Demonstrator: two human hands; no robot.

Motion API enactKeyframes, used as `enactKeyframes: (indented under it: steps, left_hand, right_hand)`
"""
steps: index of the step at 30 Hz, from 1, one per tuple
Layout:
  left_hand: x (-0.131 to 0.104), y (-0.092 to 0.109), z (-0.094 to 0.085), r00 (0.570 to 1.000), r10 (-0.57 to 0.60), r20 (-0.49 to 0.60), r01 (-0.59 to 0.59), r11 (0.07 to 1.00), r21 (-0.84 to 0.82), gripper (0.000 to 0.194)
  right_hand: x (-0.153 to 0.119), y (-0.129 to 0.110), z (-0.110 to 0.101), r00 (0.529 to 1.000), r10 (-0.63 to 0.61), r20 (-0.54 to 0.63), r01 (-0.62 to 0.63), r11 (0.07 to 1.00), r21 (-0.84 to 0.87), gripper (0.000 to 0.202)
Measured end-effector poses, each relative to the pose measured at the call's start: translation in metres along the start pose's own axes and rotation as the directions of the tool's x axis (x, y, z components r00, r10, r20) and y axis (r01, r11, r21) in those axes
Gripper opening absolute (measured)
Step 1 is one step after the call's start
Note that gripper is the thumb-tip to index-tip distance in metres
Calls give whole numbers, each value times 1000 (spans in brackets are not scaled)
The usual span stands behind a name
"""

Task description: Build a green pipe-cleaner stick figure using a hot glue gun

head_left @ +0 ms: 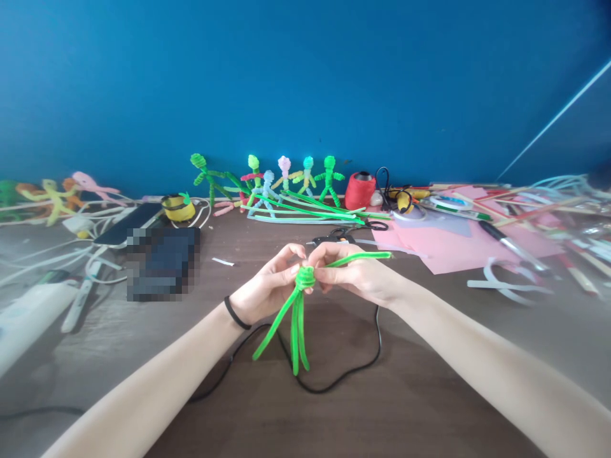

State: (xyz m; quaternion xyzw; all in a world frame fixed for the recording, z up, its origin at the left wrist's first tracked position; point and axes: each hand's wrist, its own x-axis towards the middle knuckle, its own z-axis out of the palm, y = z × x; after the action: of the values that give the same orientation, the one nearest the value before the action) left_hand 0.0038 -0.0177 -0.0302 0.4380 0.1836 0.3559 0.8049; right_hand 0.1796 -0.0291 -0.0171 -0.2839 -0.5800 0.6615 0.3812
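Note:
Both hands meet above the middle of the table, pinching a bright green pipe-cleaner figure [305, 278] from its two sides. Its top is a coiled, wrapped ball, and several loose stems hang down below it. My left hand [274, 283] grips the coil's left side, fingers closed. On the other side, my right hand [353, 273] has thumb and fingertips closed at the coil. One green stem [363, 257] sticks out to the right past the right hand's fingers. The exact contact of the fingertips behind the coil is hidden.
Finished pipe-cleaner figures [329, 178] lean along the blue wall. Loose green pipe cleaners [310, 210] lie before them, near a red spool [359, 191]. Pink paper [443, 248] and a marker [513, 247] are at right, a dark phone [165, 264] at left. A black cord [344, 375] loops under the hands.

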Motion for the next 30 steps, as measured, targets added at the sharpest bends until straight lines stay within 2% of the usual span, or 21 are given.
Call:
enactKeyframes:
  steps: [3, 8, 12, 16, 21, 30]
  left_hand:
    - [0, 0, 3, 995, 33, -94, -29, 999, 39, 21]
    - [1, 1, 8, 976, 58, -211, -44, 997, 70, 16]
    - [2, 6, 11, 976, 72, -205, -58, 995, 75, 16]
    - [1, 9, 14, 974, 103, -201, -73, 985, 155, 17]
    - [2, 10, 21, 938, 179, -296, -107, 964, 241, 16]
    - [-3, 15, 29, 907, 297, -298, -165, 904, 395, 11]
  right_hand:
    - [0, 1, 0, 997, -45, -56, 42, 998, -41, 14]
    - [1, 2, -2, 981, -103, -166, 67, 976, -207, 17]
    - [0, -1, -3, 972, -127, -199, 54, 941, -333, 16]
    - [-1, -7, -1, 965, -167, -200, 71, 907, -416, 12]
    - [-2, -8, 1, 956, -219, -194, 121, 901, -417, 9]
    - [-6, -16, 6, 947, -252, -198, 156, 903, -401, 8]
